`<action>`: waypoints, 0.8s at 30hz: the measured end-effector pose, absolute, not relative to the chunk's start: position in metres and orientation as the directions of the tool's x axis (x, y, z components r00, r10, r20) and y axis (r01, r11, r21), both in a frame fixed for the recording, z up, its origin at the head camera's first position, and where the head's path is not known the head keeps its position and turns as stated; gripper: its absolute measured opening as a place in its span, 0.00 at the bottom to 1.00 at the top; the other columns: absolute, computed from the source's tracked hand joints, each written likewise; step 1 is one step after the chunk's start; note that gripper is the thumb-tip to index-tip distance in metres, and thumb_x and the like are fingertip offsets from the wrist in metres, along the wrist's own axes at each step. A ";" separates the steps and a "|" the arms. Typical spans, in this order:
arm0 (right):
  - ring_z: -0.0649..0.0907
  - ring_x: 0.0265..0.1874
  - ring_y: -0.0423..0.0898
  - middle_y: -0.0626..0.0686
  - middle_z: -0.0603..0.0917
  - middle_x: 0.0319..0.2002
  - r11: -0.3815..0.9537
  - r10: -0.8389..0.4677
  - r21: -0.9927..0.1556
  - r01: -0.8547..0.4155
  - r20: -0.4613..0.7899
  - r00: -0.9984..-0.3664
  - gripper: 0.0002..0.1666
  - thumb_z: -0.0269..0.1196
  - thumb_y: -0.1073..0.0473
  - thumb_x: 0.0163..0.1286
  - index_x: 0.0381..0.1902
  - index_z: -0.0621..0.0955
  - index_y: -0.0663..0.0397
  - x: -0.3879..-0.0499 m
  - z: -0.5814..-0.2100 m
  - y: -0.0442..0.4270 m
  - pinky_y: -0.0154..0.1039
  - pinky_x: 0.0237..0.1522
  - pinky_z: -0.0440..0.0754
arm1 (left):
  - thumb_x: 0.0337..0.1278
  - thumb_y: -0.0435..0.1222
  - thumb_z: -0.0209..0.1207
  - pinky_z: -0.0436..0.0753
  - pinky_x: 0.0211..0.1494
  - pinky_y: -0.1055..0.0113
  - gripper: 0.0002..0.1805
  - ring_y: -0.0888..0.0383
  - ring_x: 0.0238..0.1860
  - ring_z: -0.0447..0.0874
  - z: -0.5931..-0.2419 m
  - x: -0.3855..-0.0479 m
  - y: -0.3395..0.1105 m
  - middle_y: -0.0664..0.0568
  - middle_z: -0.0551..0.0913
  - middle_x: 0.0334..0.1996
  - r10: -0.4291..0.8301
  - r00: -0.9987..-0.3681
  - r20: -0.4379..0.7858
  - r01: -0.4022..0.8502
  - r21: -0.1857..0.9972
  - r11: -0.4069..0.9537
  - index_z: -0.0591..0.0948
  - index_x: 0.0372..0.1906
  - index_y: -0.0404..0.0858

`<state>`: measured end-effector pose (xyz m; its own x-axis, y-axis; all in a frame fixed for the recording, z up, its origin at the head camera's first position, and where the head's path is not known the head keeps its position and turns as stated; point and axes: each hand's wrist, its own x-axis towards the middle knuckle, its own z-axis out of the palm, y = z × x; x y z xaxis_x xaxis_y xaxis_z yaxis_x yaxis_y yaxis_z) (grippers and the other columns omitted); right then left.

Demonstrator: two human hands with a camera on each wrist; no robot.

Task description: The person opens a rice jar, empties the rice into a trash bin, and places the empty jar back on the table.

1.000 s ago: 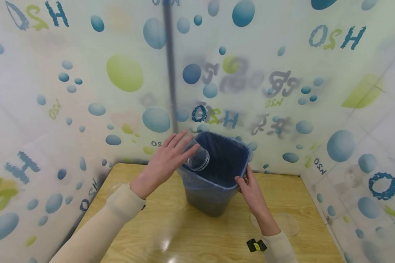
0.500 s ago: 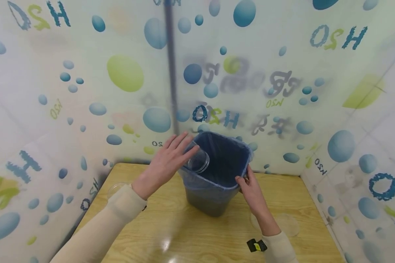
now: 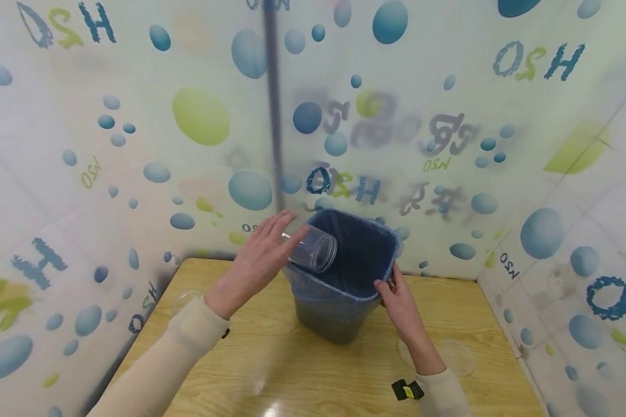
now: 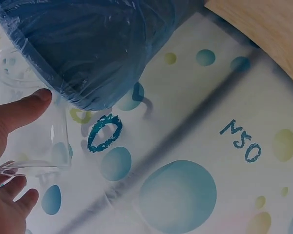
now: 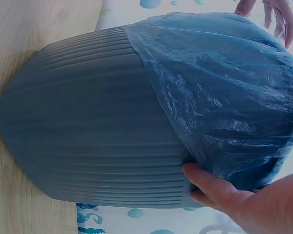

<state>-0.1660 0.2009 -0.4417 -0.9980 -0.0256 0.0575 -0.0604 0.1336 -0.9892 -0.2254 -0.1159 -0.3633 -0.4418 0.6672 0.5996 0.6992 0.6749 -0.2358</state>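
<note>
My left hand [image 3: 254,259] holds a clear plastic jar [image 3: 313,248] between thumb and fingers. The jar lies tilted over the left rim of the grey trash bin [image 3: 326,321], its mouth pointing into the bin; I see nothing inside the jar. A blue plastic bag [image 5: 219,97] lines the bin and folds down over its outside. With thumb and fingers my right hand [image 3: 403,307] grips the bin's right rim through the bag. In the left wrist view, the thumb [image 4: 27,109] lies on one side of the jar and the fingers on the other.
The bin stands on a wooden table [image 3: 261,359]. A clear round disc [image 3: 185,300] lies at the table's left, and another clear disc [image 3: 458,358] lies on the right. A patterned curtain [image 3: 203,174] encloses the back and sides.
The jar has shifted a little, and more of its clear side now shows beyond my left hand. That hand has drawn slightly left. My right hand and the bin stay put.
</note>
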 end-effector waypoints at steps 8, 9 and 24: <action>0.59 0.78 0.62 0.61 0.45 0.83 0.136 -0.020 -0.989 -0.051 0.048 -0.999 0.46 0.52 0.55 0.83 0.85 0.39 0.51 -0.166 -0.443 0.201 0.63 0.69 0.68 | 0.38 0.32 0.83 0.77 0.66 0.44 0.47 0.35 0.69 0.69 -0.369 -0.226 -0.119 0.32 0.69 0.68 0.595 -0.418 0.686 0.725 -0.143 0.674 0.72 0.68 0.38; 0.59 0.78 0.62 0.61 0.45 0.83 0.137 -0.020 -0.989 -0.049 0.046 -0.999 0.46 0.52 0.55 0.83 0.85 0.39 0.51 -0.165 -0.442 0.201 0.63 0.69 0.68 | 0.38 0.33 0.83 0.78 0.66 0.44 0.47 0.36 0.68 0.70 -0.370 -0.226 -0.119 0.32 0.69 0.67 0.586 -0.417 0.695 0.727 -0.132 0.674 0.72 0.68 0.38; 0.58 0.78 0.62 0.60 0.44 0.83 0.142 -0.028 -0.989 -0.051 0.048 -0.998 0.46 0.52 0.54 0.83 0.84 0.38 0.52 -0.165 -0.441 0.201 0.62 0.69 0.68 | 0.36 0.41 0.85 0.81 0.61 0.46 0.53 0.37 0.60 0.75 -0.391 -0.218 -0.129 0.32 0.70 0.64 0.423 -0.406 0.810 0.754 0.035 0.656 0.67 0.69 0.33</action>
<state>-0.1647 0.2009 -0.4407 -0.9985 -0.0283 0.0477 -0.0513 0.1417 -0.9886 -0.2182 -0.1289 -0.3906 -0.4057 0.4233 0.8101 0.7537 0.6563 0.0345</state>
